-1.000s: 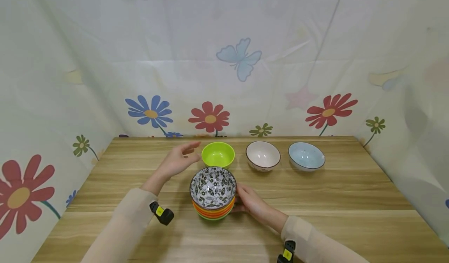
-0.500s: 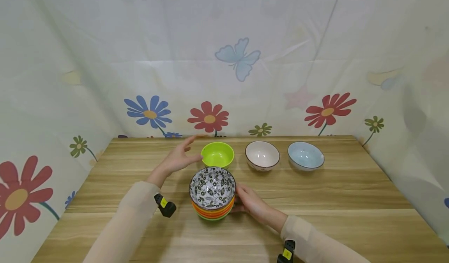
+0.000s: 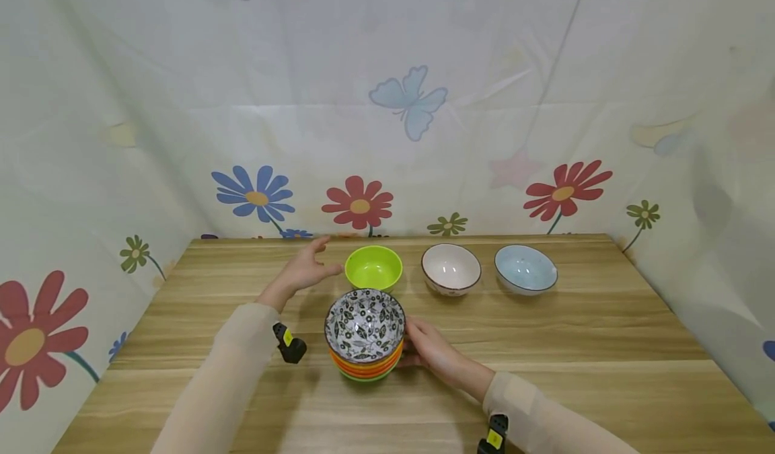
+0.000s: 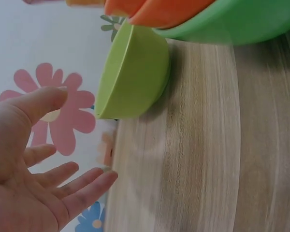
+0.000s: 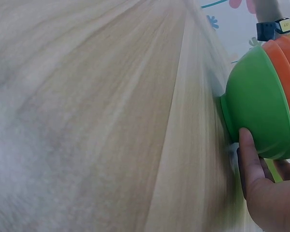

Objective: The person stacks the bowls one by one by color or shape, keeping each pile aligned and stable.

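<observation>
A stack of bowls (image 3: 366, 366) stands at the near middle of the table in the head view. On top is a white bowl with a dark leaf pattern (image 3: 365, 326), orange bowls lie beneath it, and a green bowl (image 5: 256, 96) forms the base. My right hand (image 3: 438, 353) holds the stack's right side, thumb and fingers spread against the curve; some fingers are hidden behind it. Beyond the stack sits a lime-green bowl (image 3: 373, 269). Just left of that bowl, my left hand (image 3: 303, 269) hovers with fingers spread and nothing in it.
To the right of the lime-green bowl stand a white bowl with a dark rim (image 3: 451, 269) and a pale blue bowl (image 3: 525, 269). A flower-printed curtain (image 3: 387, 138) rises behind the wooden table (image 3: 575, 346) and along its sides.
My left hand has shifted a little near the lime-green bowl, its thumb and fingers spreading wider apart. My right hand and the stack stay in place.
</observation>
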A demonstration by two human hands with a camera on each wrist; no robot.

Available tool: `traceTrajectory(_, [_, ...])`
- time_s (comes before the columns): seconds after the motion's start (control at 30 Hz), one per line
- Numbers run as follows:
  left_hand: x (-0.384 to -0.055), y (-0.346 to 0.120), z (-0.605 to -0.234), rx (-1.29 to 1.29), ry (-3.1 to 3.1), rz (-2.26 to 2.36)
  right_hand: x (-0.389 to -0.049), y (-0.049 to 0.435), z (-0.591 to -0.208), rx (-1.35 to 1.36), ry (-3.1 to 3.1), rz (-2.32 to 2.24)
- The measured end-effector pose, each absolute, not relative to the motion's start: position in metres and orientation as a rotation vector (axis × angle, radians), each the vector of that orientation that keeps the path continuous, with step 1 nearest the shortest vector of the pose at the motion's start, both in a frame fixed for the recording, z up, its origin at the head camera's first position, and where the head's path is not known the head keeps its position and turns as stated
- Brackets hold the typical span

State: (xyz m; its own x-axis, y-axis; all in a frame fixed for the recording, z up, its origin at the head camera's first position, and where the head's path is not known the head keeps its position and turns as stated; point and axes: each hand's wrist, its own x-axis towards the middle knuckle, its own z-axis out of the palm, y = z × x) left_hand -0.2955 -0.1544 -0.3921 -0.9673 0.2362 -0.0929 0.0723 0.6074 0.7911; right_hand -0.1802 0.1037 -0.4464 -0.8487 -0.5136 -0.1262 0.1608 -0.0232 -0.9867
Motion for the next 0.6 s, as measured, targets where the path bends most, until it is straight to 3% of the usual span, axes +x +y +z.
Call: traceTrajectory(0.6, [-0.305,-0.141,-0.396,0.039,2.547,1.406,-0.179,0.103,-0.448,-0.340,1.784,-1.945])
